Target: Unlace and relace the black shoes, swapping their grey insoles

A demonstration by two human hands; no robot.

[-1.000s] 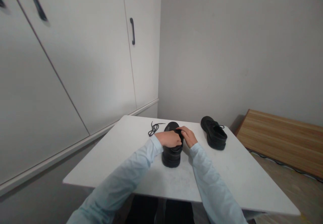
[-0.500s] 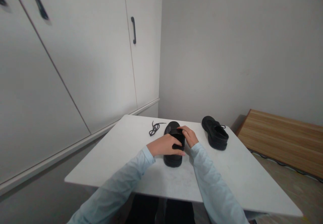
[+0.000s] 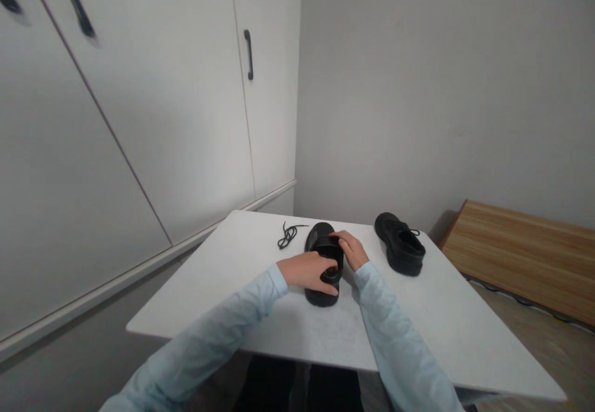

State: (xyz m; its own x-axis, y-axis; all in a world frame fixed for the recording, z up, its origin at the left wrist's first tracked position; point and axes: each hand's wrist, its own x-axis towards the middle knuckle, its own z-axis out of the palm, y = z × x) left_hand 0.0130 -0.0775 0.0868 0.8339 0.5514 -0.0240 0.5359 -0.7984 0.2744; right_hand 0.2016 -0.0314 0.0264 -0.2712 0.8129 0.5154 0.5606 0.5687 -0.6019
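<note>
A black shoe [image 3: 321, 298] stands on the white table with its toe pointing away from me. My left hand [image 3: 310, 272] reaches across its opening from the left, fingers and thumb curled over the rear part. On the right side, my right hand [image 3: 352, 249] grips the upper edge near the tongue, fingertips bent over it. No lace shows in this shoe's front. To its left lies a loose black shoelace [image 3: 288, 235], looped on itself with one end stretched toward the toe.
A second black shoe [image 3: 400, 245], with a lace in it, stands at the table's [image 3: 446, 331] back right. White cupboard doors [image 3: 186, 121] rise on the left, a grey wall [image 3: 418, 90] behind. A wooden board [image 3: 520, 251] leans on the right beyond the table.
My left hand's fingers have shifted slightly on the shoe, with the thumb lower and wider apart. The right hand stays at the upper. The whole view has moved a little.
</note>
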